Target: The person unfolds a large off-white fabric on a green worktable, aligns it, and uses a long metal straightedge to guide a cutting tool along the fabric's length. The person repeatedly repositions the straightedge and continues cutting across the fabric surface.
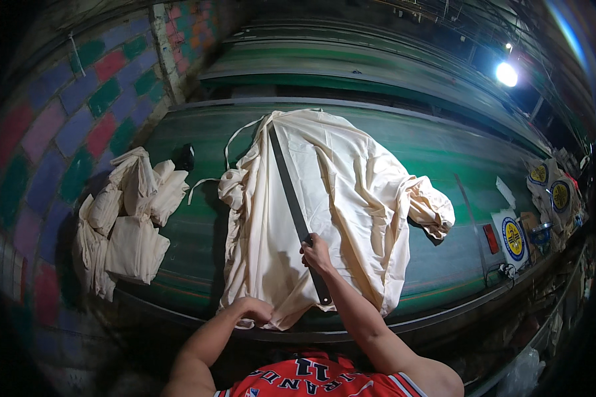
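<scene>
A cream cloth garment [351, 192], wrinkled and with thin straps, lies spread on the green table [470, 165]. Along it runs a long dark metal straightedge [288, 192], slanting from the far edge of the cloth toward me. My right hand [314, 251] grips the straightedge near its lower part. My left hand [255, 311] is at the near edge of the garment, fingers curled into the cloth; the fingertips are partly hidden, so what exactly they pinch is hard to make out.
Folded cream cloths [136, 248] are piled at the left beside a small black object [185, 155]. At the right lie printed fabric pieces [513, 238], a red rectangular object [491, 238] and a blue-rimmed round item [541, 231]. A painted wall [79, 132] bounds the left side.
</scene>
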Demonstrator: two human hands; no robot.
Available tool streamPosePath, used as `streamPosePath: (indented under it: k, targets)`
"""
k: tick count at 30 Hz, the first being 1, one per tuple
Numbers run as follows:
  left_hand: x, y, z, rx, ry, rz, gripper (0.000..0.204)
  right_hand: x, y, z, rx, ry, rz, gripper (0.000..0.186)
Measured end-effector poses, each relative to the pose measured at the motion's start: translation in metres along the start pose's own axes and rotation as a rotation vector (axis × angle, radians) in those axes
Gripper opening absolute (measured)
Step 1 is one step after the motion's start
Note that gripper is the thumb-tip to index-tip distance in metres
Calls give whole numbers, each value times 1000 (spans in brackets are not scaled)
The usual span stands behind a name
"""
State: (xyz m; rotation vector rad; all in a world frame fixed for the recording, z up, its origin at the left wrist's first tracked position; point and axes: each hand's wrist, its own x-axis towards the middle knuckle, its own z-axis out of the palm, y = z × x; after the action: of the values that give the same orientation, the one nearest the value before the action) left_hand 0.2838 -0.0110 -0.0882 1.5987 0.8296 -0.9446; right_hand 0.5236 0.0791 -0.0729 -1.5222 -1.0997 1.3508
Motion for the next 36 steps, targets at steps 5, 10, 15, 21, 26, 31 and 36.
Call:
streamPosePath:
  k: [5,10,15,21,26,31,36]
  targets:
    - [-24,-12,-15,-78,-160,-222,21,12,20,25,237,-94,145,23]
    - [-27,23,-2,492,604,-52,41,0,24,31,226,-92,187,21]
    - [-4,56,30,664,837,231,46,-14,4,19,141,-74,111,14]
    - [3,12,30,461,624,193,25,-16,-6,24,162,-88,96,16]
    - [-37,-28,13,152,259,-15,25,-14,4,56,321,-96,151,17]
    - [-59,-41,-6,-323,427,149,29,-22,12,74,242,-48,123,20]
    - [-41,-56,-34,-121,1556,-187,51,-53,15,67,73,15,16,24]
